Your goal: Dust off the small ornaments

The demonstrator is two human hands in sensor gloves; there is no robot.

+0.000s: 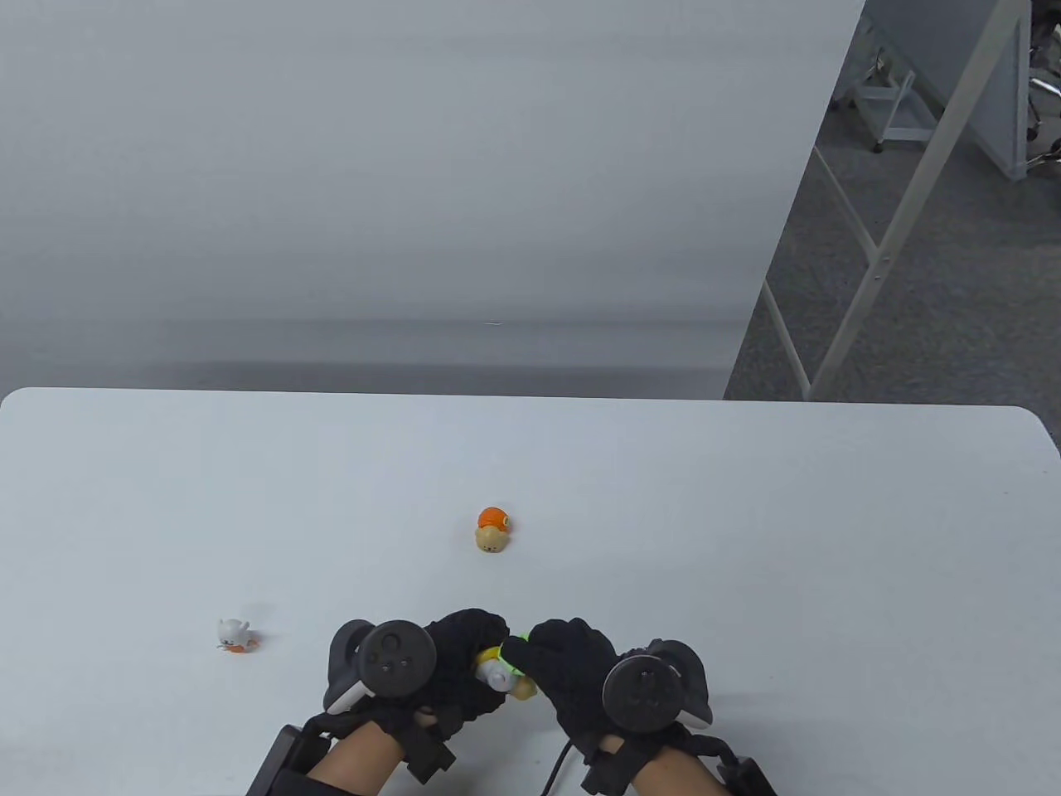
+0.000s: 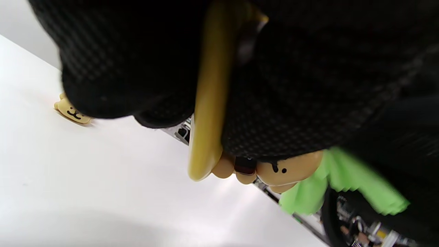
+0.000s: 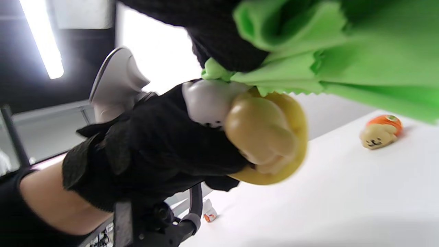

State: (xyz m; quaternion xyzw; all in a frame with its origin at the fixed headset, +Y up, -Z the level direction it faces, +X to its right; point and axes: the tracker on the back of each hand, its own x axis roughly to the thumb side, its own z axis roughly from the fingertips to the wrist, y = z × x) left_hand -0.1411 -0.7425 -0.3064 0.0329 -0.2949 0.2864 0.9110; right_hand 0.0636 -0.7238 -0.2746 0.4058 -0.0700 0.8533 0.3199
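Left hand (image 1: pixel 464 663) grips figurine (image 1: pixel 501 676); right hand (image 1: pixel 572 672) holds cloth (image 3: pixel 308 58).

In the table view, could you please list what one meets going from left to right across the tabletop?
White ornament → left hand → yellow ornament held between the hands → right hand. The orange ornament lies farther back, above the held one, so it is left out.

Green cloth (image 3: pixel 308 51); yellow-tan figurine (image 3: pixel 267 137); orange-tan ornament (image 1: pixel 492 530); white-orange ornament (image 1: pixel 234 635); black gloves; white table (image 1: pixel 746 539).
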